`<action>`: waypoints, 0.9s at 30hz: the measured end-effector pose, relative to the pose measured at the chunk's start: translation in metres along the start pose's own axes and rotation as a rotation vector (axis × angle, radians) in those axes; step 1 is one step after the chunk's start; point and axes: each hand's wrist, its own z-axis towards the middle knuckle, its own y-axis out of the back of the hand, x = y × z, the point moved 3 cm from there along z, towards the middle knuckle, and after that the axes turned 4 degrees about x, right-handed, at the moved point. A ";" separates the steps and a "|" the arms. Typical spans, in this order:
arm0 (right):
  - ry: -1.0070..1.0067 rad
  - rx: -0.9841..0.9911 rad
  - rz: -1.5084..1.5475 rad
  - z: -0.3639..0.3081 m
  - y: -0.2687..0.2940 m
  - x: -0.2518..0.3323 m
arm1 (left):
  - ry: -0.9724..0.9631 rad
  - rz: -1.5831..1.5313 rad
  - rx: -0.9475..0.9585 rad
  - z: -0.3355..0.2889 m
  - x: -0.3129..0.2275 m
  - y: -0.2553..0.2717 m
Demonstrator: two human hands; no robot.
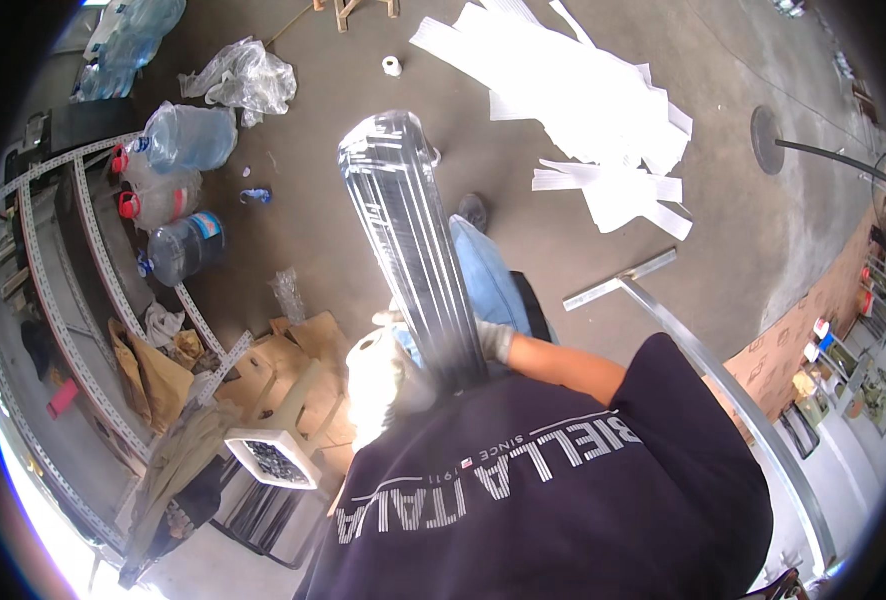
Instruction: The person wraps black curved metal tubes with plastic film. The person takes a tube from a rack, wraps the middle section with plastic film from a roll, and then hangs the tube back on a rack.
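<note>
A long black bundle [408,250], wrapped in shiny clear film, leans from my chest out over the floor between my legs. At its left side, near my body, is a whitish roll of stretch film [375,375] with its core end facing up. My left hand [389,318], in a pale glove, is mostly hidden by the roll; a few fingers show at its top, closed around it. From the right, my gloved right hand [496,340] presses against the bundle's lower edge, its fingers passing behind and out of sight.
White foam sheets [603,100] lie ahead on the floor. Large water bottles [188,245] and a metal shelf frame [103,240] stand left. A white box of small dark parts [273,460] sits near left, cardboard [303,350] beyond it. A metal bar frame [703,370] is at right.
</note>
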 end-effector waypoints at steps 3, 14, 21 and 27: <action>0.205 -0.413 -0.422 -0.057 -0.014 0.035 | -0.040 0.226 0.038 -0.034 -0.049 -0.020; 0.693 -0.143 -0.105 -0.113 -0.076 -0.035 | -0.334 0.271 0.542 -0.036 -0.043 -0.059; 0.943 0.007 -0.220 -0.135 -0.082 -0.053 | 0.212 -0.478 0.888 0.061 -0.042 -0.095; 0.787 -0.067 0.151 -0.155 -0.002 -0.070 | 0.419 -0.646 1.131 0.032 -0.043 -0.125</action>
